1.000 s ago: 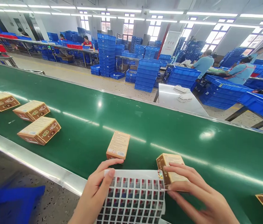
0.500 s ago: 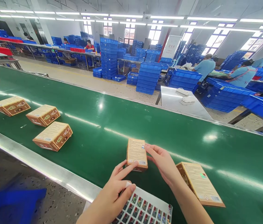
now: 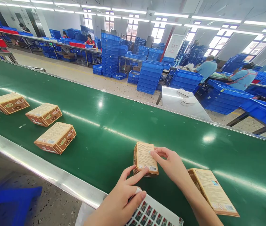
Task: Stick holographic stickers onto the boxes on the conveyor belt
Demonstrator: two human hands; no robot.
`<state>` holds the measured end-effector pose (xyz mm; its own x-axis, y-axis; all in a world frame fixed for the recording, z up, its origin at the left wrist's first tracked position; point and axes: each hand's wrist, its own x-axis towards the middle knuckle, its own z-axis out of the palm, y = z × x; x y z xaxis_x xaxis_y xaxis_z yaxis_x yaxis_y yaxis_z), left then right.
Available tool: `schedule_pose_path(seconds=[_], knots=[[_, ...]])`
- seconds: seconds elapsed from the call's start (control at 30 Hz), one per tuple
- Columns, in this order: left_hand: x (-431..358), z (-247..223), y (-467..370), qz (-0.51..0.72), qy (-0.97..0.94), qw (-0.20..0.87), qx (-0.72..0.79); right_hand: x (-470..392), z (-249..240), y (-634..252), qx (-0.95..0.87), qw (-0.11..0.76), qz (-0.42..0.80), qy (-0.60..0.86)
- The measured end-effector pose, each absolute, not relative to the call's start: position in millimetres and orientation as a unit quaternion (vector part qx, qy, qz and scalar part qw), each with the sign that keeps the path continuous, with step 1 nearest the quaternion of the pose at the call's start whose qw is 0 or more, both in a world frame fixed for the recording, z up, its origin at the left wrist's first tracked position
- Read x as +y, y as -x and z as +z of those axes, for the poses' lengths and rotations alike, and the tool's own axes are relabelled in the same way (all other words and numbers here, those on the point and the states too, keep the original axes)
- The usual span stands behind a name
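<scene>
A small cardboard box point(image 3: 146, 157) with a printed cream top and brown sides lies before me on the green conveyor belt. My right hand point(image 3: 170, 161) is closed at its right edge, thumb pressing on the top and other fingers along the side. A tiny bluish bit of sticker shows by that thumb, mostly covered. In my left hand point(image 3: 125, 196) is a sheet of stickers point(image 3: 154, 211), pinched under the thumb. The left index finger rests on the box's top near the barcode, while another fingertip touches its left side.
At right, behind my forearm, lies another box point(image 3: 214, 190) with a shiny sticker on top. Several similar boxes, one being the nearest box point(image 3: 55, 138), sit at left on the green belt point(image 3: 95, 138). A metal rail point(image 3: 41, 169) edges the belt; blue crates point(image 3: 150, 77) stand beyond.
The boxes at my hands and at right appear farther right and lower. Both hands have moved along with the middle box. The right thumb now covers more of the small sticker.
</scene>
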<state>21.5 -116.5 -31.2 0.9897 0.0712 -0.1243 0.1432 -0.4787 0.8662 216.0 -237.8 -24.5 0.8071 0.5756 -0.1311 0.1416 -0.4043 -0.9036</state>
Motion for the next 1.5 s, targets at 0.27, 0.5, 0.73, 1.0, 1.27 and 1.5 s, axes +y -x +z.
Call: schedule_pose_path(seconds=[0.27,0.5,0.73,1.0,1.27,1.5], knots=[[-127.6,-30.2,-31.7,-0.036,-0.857,0.513,0.025,-242.2,-28.4,-208.4,-0.188,0.448,0.078,0.87],[-132.0,-35.6,-27.8,0.048,-0.838,0.541,0.045,-300.1,-13.9,-214.8,-0.298,0.398,0.084,0.864],[-115.2,-23.0,-10.7,0.118,-0.831,0.531,0.118,-358.3,-0.5,-195.0,-0.553,0.244,-0.015,0.797],[-110.4,-19.9,-4.2,0.129,-0.825,0.533,0.136,-347.3,-20.1,-184.5,-0.582,0.225,-0.129,0.77],[-105.5,-19.9,4.4,0.146,-0.821,0.53,0.157,-339.0,-8.5,-175.6,-0.603,0.263,-0.127,0.743],[-34.3,-20.3,47.2,0.288,-0.818,0.429,0.252,-340.3,-11.6,-167.6,-0.345,0.496,0.099,0.79]])
